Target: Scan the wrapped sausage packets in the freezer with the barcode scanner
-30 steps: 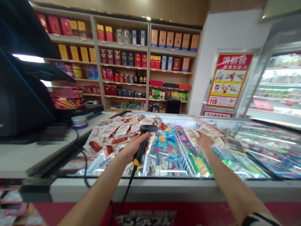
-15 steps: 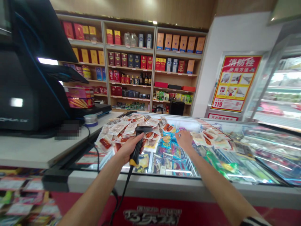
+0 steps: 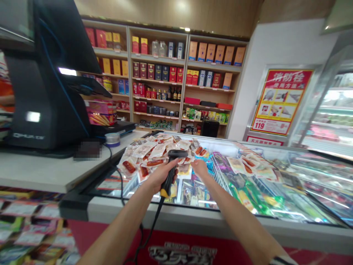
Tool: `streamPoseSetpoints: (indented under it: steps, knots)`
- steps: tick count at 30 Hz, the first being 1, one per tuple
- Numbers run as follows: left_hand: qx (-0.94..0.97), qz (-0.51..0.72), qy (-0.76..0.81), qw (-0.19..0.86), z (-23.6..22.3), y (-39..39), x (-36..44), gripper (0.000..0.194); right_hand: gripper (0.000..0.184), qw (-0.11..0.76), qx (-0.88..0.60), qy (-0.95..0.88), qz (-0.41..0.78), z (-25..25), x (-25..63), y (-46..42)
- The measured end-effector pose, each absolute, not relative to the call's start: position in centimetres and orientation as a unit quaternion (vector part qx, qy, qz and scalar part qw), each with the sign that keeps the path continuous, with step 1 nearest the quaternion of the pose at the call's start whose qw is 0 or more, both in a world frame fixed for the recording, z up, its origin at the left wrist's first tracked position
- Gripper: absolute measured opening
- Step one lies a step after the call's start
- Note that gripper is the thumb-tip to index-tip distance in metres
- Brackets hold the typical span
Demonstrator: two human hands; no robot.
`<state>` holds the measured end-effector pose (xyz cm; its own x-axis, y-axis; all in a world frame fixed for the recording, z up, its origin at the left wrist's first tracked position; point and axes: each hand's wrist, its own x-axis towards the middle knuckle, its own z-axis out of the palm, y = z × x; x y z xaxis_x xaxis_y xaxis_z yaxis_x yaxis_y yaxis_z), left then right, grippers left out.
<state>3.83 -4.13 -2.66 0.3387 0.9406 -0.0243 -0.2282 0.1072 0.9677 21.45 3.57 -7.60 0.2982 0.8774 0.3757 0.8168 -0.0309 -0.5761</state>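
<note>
My left hand (image 3: pixel 165 175) is wrapped round the handle of a black and yellow barcode scanner (image 3: pixel 167 181), whose head points away over the freezer. Its cable hangs down in front. Just right of the scanner head is my right hand (image 3: pixel 200 169), its fingers curled together; whether something small is between them I cannot make out. Beneath and beyond both hands lies a heap of clear vacuum packets (image 3: pixel 146 150) with reddish-brown, sausage-like food. A smaller group of such packets (image 3: pixel 249 165) lies to the right on the glass.
The chest freezer (image 3: pixel 110 209) holds bagged frozen goods in wire baskets. At the left, a checkout terminal (image 3: pixel 46 95) stands on a white counter (image 3: pixel 49 171) with a roll of tape (image 3: pixel 112 139). Shelves (image 3: pixel 157 79) of boxes and bottles line the back wall.
My right hand has moved left, from over the blue bags to beside the scanner. My left hand still holds the scanner. The view has shifted slightly to the left.
</note>
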Motion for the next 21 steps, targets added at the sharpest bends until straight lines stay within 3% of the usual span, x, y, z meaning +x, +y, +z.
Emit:
streamPoseSetpoints:
  steps: [6,12,21]
  knots:
    - [0.506,0.448,0.36,0.643,-2.3,-4.4,4.7,0.032,0.019,0.438,-0.707,-0.554,0.028,-7.0,26.9,3.4]
    - [0.533,0.421,0.331,0.655,-1.4,-4.7,7.1,0.032,0.016,0.579,-0.598,-0.554,0.011,-6.9,32.5,2.2]
    - [0.552,0.38,0.323,0.668,-0.7,-5.2,9.4,0.033,0.018,0.613,-0.586,-0.531,0.007,-7.6,33.3,2.5]
